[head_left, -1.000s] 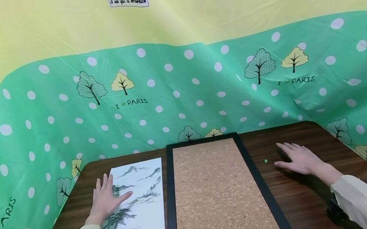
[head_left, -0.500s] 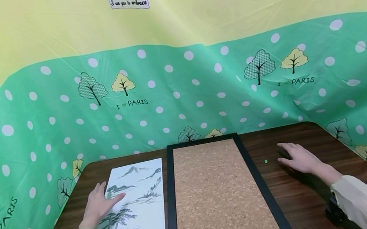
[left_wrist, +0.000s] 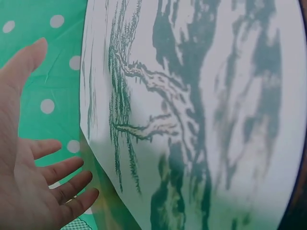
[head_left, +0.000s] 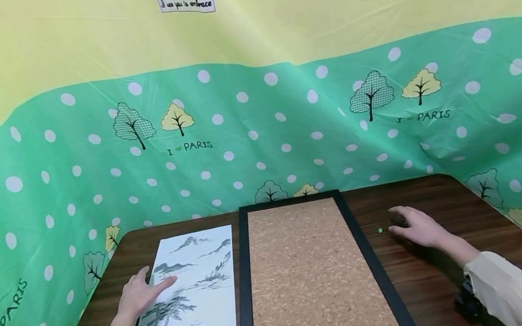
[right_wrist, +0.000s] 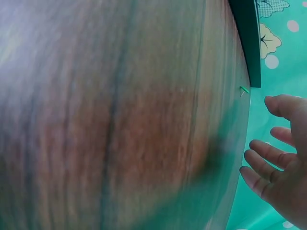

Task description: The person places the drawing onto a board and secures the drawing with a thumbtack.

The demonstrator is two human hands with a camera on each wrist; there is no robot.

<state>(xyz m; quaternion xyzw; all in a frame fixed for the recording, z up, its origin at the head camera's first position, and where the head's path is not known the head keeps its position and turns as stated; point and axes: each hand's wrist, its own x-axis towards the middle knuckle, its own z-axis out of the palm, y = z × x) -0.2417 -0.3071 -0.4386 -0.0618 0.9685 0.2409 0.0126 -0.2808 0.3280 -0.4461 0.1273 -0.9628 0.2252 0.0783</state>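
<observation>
A white sheet with an ink landscape print [head_left: 208,277] lies on the left of the dark wooden table. My left hand [head_left: 138,298] is over its left edge, fingers spread and thumb pointing across the print. The left wrist view shows that hand [left_wrist: 43,187] apart from the sheet, holding nothing. In the middle lies a cork board [head_left: 317,275] in a black frame. A small green thumbtack [head_left: 380,230] lies right of the board; its thin metal pin shows in the right wrist view. Just right of the thumbtack [right_wrist: 244,89], my right hand [head_left: 419,228] holds nothing, its fingers relaxed.
A green and yellow patterned cloth [head_left: 254,123] hangs behind and beside the table [head_left: 441,294]. The board's raised black frame stands between the sheet and the thumbtack. Its far edge reaches the back of the table.
My left hand has drawn back toward the lower left, uncovering more of the print. My right hand has shifted slightly left toward the thumbtack. The sheet, board and thumbtack stay in place.
</observation>
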